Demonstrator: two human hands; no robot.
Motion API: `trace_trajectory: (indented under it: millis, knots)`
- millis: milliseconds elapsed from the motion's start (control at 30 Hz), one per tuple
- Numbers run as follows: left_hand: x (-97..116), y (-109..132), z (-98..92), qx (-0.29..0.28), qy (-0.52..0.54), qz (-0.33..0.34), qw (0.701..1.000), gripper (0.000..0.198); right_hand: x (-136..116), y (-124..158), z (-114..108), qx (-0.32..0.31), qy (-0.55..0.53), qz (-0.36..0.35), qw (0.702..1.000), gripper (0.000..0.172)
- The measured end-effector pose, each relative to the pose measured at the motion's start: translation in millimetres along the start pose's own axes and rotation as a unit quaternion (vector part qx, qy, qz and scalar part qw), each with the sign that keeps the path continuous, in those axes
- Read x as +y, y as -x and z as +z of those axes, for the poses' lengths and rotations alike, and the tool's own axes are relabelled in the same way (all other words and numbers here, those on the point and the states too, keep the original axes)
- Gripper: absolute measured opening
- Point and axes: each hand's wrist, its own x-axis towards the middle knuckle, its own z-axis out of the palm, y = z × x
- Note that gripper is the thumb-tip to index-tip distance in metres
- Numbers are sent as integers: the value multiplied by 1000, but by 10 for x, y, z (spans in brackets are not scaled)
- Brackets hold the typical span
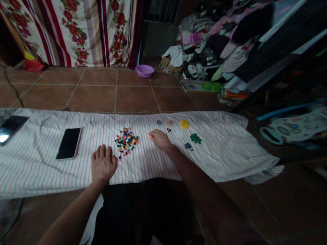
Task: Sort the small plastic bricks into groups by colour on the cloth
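A mixed pile of small colourful pieces (126, 141), perhaps beads or tiny bricks, lies on the striped cloth (91, 126). Just left of it my left hand (104, 162) rests palm down with its fingers laid on the cloth, holding nothing. To the pile's right, my right hand (161, 140) pinches a small orange piece (151, 136) between thumb and fingertips. Beyond that hand sit single-colour groups: yellow pieces (184, 124), green pieces (195, 138), dark grey pieces (188, 146), white pieces (178, 133), tan pieces (169, 123), dark red pieces (169, 129) and grey-blue pieces (159, 122).
A phone (69, 143) and a shiny dark tablet or phone (6, 130) lie on the cloth to the left. On the tiled floor behind stands a purple basin (145, 71). Heaped clothes (201, 45) and a dark shelf frame are at the right.
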Motion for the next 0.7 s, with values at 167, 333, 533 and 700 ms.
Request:
trace_trajectory:
  millis: [167, 333, 533, 700]
  knots:
    - [7, -2, -16, -1, 12, -4, 1000, 43, 18, 3, 14, 24, -40, -4, 999, 34]
    - [13, -5, -29, 4, 3, 1, 1000, 42, 40, 0, -7, 21, -49, 1, 999, 37]
    - [14, -10, -36, 0, 5, -2, 1000, 42, 60, 8, -25, 18, -49, 5, 999, 37]
    - [4, -1, -19, -1, 4, -1, 1000, 43, 31, -16, -38, 8, -26, 3, 1000, 30]
